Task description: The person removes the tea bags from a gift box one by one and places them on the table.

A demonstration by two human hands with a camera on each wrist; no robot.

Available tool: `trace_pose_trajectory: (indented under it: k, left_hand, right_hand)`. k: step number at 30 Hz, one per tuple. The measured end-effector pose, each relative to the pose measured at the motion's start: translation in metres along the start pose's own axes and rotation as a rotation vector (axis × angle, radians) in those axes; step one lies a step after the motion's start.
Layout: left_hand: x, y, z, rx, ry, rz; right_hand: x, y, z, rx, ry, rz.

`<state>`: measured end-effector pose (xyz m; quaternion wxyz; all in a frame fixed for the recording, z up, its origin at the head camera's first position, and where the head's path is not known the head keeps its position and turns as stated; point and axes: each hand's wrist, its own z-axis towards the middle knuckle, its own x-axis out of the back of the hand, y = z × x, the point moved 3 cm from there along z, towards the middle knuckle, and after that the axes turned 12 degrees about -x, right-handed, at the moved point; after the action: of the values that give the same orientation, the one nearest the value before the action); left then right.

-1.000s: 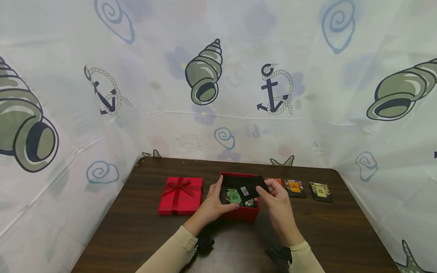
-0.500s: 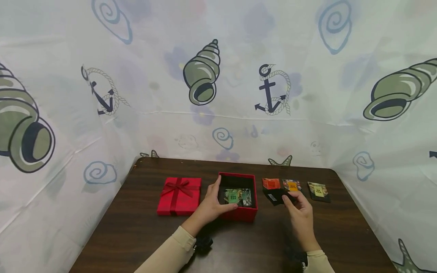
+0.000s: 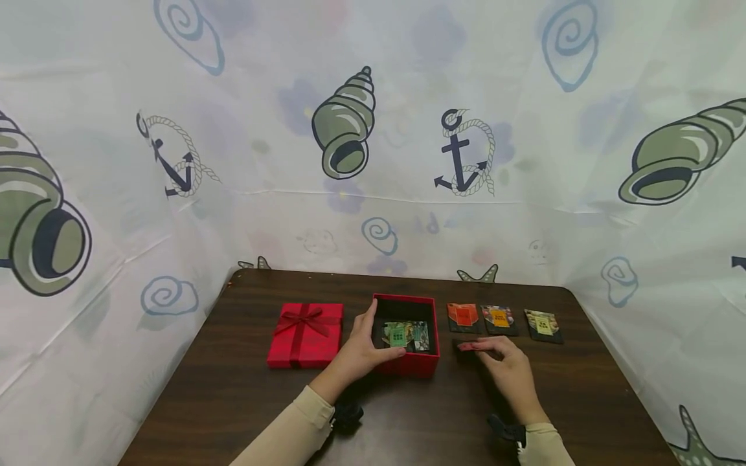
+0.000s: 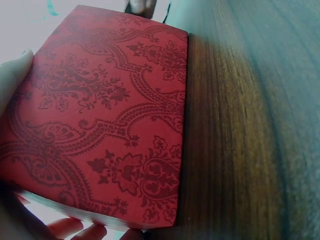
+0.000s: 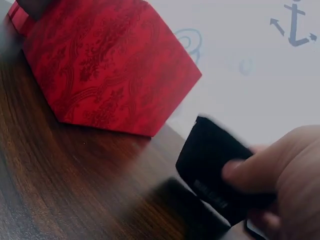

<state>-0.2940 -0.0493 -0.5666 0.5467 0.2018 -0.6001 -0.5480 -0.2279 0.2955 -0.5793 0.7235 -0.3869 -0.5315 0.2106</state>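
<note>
Against the left and front sides of an open red gift box [image 3: 408, 367], my left hand [image 3: 362, 348] grips it, thumb at the front rim and fingers along the side. Inside the box lie packets [image 3: 403, 336] with green labels. Between thumb and fingers of my right hand [image 3: 508, 367], right of the box, is a small black packet [image 5: 212, 167] with a pale printed patch. In the head view it is seen nearly edge-on as a packet with a reddish face [image 3: 468, 347], low over the table. My right fingers partly cover it.
Behind my right hand lie an orange-red packet [image 3: 463, 316] and a yellow-orange one [image 3: 499, 318]; a pale-yellow packet [image 3: 543, 325] is farther right. The red lid [image 3: 305, 336] with a ribbon bow is left of the box. A patterned cloth stands behind the brown table [image 3: 233, 382].
My right hand has carried the black packet rightward from over the box, then tipped and lowered it in front of the orange-red and yellow-orange packets. My left hand stays on the box.
</note>
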Motion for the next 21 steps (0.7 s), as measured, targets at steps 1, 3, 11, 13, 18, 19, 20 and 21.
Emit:
trace_pose_trajectory:
  k: [1, 3, 11, 13, 18, 19, 20, 21]
  left_hand:
    - [-0.0001, -0.0003, 0.0001, 0.000, -0.001, -0.001]
    - [-0.0002, -0.0009, 0.0003, 0.000, -0.004, -0.002]
    - [0.0008, -0.0010, 0.0001, 0.009, -0.002, 0.006]
    - [0.0009, -0.0010, 0.0000, 0.008, -0.001, 0.010]
    - [0.0010, 0.0002, -0.0001, 0.001, 0.001, 0.010]
    - [0.0010, 0.0009, -0.0001, 0.001, 0.000, 0.007]
    - [0.0008, 0.0012, -0.0002, 0.002, -0.001, 0.008]
    - [0.0004, 0.0009, -0.0001, 0.001, -0.001, 0.006]
  right_hand:
    - [-0.0005, 0.0008, 0.0002, -0.017, -0.014, -0.022]
    - [-0.0018, 0.0027, 0.0010, -0.060, -0.051, -0.050]
    - [-0.0087, 0.0067, 0.0017, -0.104, -0.168, -0.118]
    - [-0.0093, 0.0057, 0.0012, -0.110, -0.184, -0.115]
    - [-0.0094, 0.0047, 0.0001, -0.125, -0.179, -0.099]
    - [-0.0096, 0.0052, 0.0000, -0.124, -0.173, -0.099]
    - [-0.0099, 0.0057, 0.0000, -0.121, -0.168, -0.099]
    - [-0.0100, 0.0060, -0.0001, -0.119, -0.164, -0.096]
